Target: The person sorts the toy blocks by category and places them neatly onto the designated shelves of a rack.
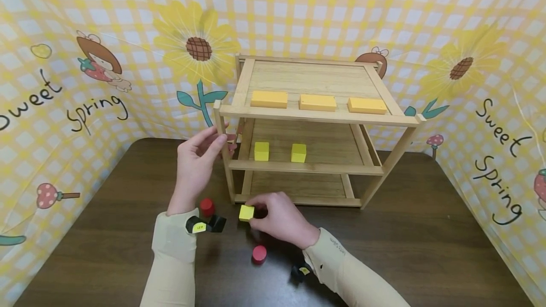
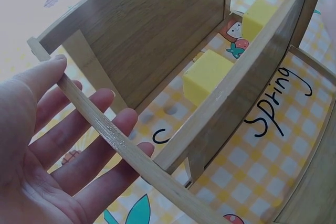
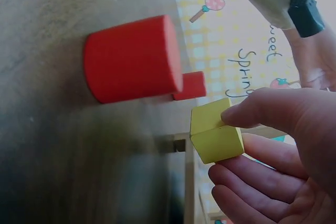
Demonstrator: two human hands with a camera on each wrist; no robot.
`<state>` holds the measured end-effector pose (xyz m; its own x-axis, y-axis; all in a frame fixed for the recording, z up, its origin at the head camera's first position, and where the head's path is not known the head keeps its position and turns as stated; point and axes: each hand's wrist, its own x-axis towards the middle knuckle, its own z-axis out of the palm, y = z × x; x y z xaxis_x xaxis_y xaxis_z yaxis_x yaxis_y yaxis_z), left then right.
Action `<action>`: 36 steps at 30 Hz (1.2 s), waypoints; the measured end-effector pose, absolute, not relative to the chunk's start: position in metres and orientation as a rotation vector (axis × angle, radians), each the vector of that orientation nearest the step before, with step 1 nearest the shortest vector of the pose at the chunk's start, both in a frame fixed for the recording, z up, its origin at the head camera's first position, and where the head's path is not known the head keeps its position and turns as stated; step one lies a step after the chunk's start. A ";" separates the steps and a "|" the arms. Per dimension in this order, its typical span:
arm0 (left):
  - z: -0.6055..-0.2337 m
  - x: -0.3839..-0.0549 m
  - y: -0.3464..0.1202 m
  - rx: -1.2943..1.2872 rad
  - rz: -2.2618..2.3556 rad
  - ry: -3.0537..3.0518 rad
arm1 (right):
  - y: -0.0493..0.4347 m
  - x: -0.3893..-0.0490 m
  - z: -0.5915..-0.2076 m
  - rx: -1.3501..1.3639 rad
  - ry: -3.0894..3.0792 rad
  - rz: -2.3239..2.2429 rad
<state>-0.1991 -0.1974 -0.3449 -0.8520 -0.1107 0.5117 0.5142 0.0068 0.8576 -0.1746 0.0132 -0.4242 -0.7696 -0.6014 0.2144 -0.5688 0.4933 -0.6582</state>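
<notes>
A small wooden shelf rack [image 1: 311, 116] with three tiers stands on the table. My left hand [image 1: 197, 160] holds its front left post [image 2: 102, 127], thumb [image 2: 50, 74] on the near side and fingers behind it. My right hand [image 1: 279, 217] pinches a yellow cube [image 1: 246, 212] between thumb and fingers, low in front of the rack's bottom tier. Two more yellow cubes, a left one [image 1: 261, 151] and a right one [image 1: 298, 153], sit on the middle tier. On the table, one red cylinder [image 1: 259, 254] lies below the right hand and another [image 1: 207, 207] beside the left wrist.
Three flat orange-yellow blocks, left [image 1: 268, 99], middle [image 1: 317, 103] and right [image 1: 367, 105], lie in a row on the top tier. Dark wood tabletop [image 1: 422, 231] surrounds the rack. A checked cloth [image 1: 298, 18] with sunflowers hangs behind and at both sides.
</notes>
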 end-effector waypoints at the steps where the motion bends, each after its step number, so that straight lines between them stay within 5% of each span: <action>1: -0.345 -0.199 -0.198 -0.409 -1.889 -1.861 | 0.014 -0.175 -0.423 -1.048 2.678 -1.162; 36: -0.345 -0.199 -0.195 -0.435 -1.902 -1.814 | 0.064 -0.161 -0.365 -1.068 2.761 -1.403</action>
